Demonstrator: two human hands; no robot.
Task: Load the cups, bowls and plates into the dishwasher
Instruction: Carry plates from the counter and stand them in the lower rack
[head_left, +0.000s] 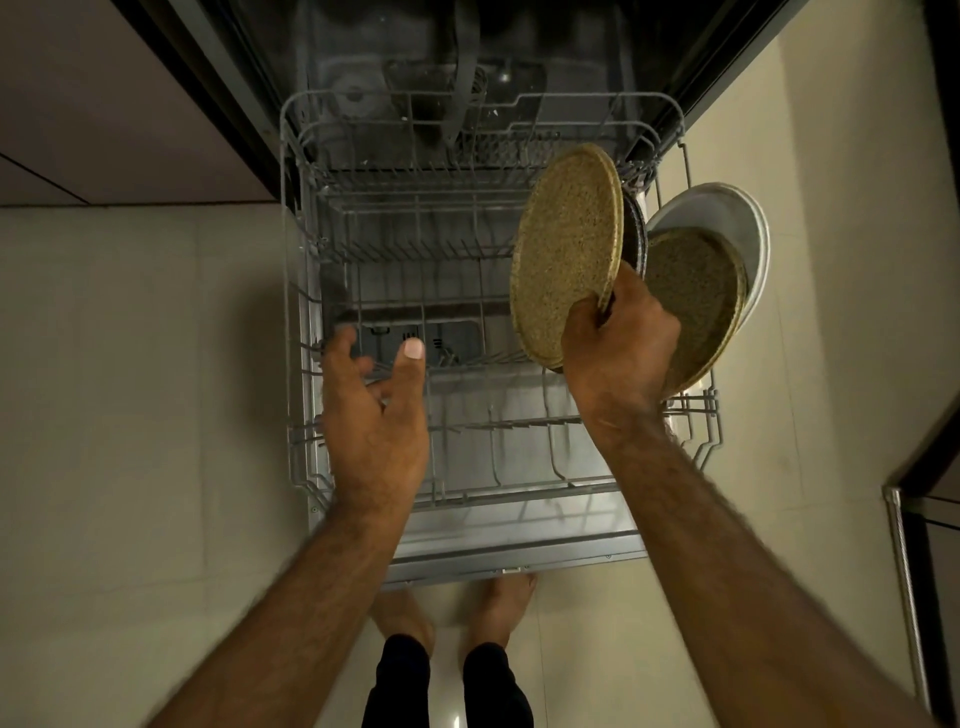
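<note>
My right hand (621, 345) grips a fanned stack of plates on edge over the right side of the lower dishwasher rack (291, 291). The front one is a speckled tan plate (563, 254); behind it show a dark plate's rim (635, 234), a second speckled plate (693, 291) and a white plate (727, 218). My left hand (374, 410) hovers over the rack's left part with fingers spread and relaxed, holding nothing. The wire rack is pulled out over the open dishwasher door (519, 551) and carries no dishes that I can see.
The dark dishwasher tub (441, 67) lies beyond the rack. Pale floor tiles (130, 389) spread on both sides. A cabinet front (104, 104) stands at the upper left, and a metal handle (904, 582) at the right edge. My bare feet (452, 603) stand at the door's near edge.
</note>
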